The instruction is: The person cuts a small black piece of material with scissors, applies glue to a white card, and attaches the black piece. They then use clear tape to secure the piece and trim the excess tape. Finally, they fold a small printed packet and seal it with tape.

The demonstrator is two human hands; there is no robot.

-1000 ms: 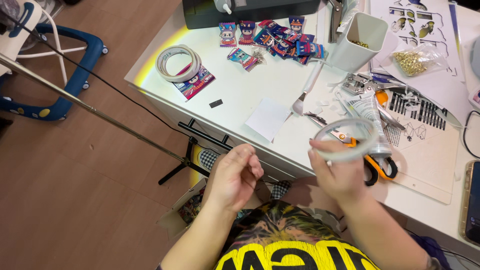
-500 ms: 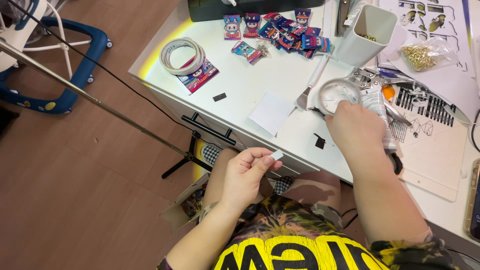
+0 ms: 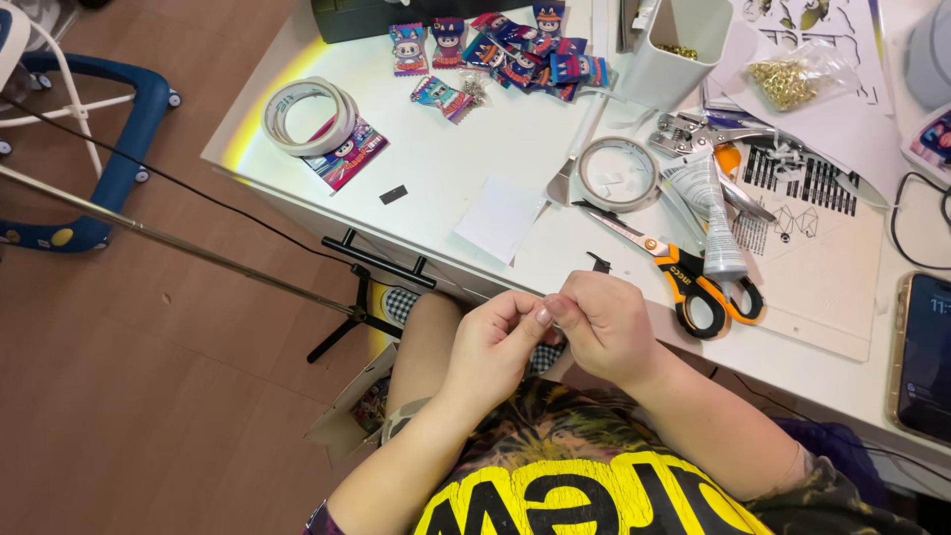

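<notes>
We have both hands raised just in front of the near edge of the white worktop (image 3: 436, 188), above our lap. Our left hand (image 3: 492, 342) and right hand (image 3: 606, 327) meet at the fingertips, thumbs and forefingers pinched together on something very small; it may be a short bit of clear tape, but it is too small for us to tell. The other fingers of both hands are curled in.

Just beyond our right hand lie the orange-and-black-handled scissors (image 3: 684, 272), blades pointing away to the left, with a crumpled grey-printed tube of glue (image 3: 715, 213) lying across them. A small black scrap (image 3: 598, 263) sits on the worktop close to our knuckles. Further back rests the flat roll of clear tape (image 3: 618, 173), lying on its side beside a square slip of white paper (image 3: 500, 218). To the right of the roll are metal pliers (image 3: 708, 134) and a printed white sheet with black bars (image 3: 802, 193).

At the left end of the worktop a stack of white tape rolls (image 3: 309, 116) lies on a colourful cartoon packet (image 3: 347, 159). A row of similar colourful cartoon packets (image 3: 505, 50) runs along the far side, next to a white square cup (image 3: 674, 54) and a clear bag of small brass pieces (image 3: 788, 79). A dark phone (image 3: 926, 357) lies at the right edge.
</notes>
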